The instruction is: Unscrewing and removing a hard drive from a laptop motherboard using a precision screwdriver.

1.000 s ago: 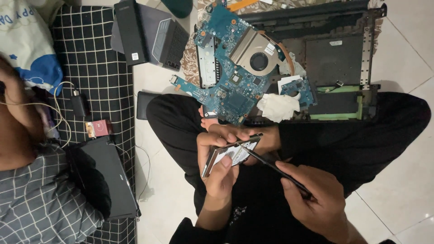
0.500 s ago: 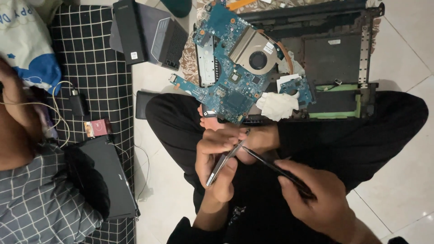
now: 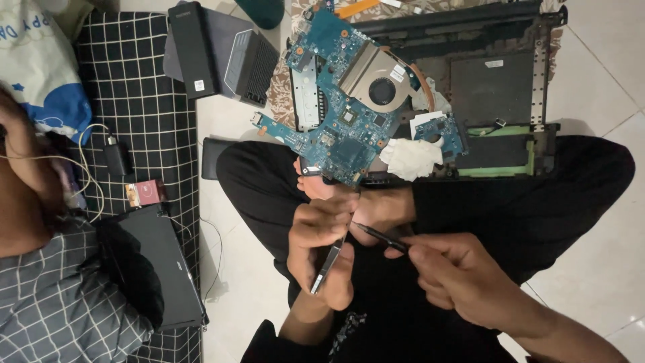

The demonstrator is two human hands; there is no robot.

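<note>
I sit cross-legged on the floor. My left hand grips a thin flat metal drive, held edge-on over my lap. My right hand holds a slim black screwdriver whose tip points at the upper end of the drive, by my left fingers. Just beyond my knees lies a blue laptop motherboard with a round fan, resting on the opened black laptop base.
A crumpled white tissue sits on the base. Black boxes lie at the upper left. Another person in a checked shirt lies on a checked mat beside a closed black laptop. White floor tiles spread to the right.
My left hand has turned the drive from flat-faced to edge-on. My right hand has brought the screwdriver tip up toward the drive's top end.
</note>
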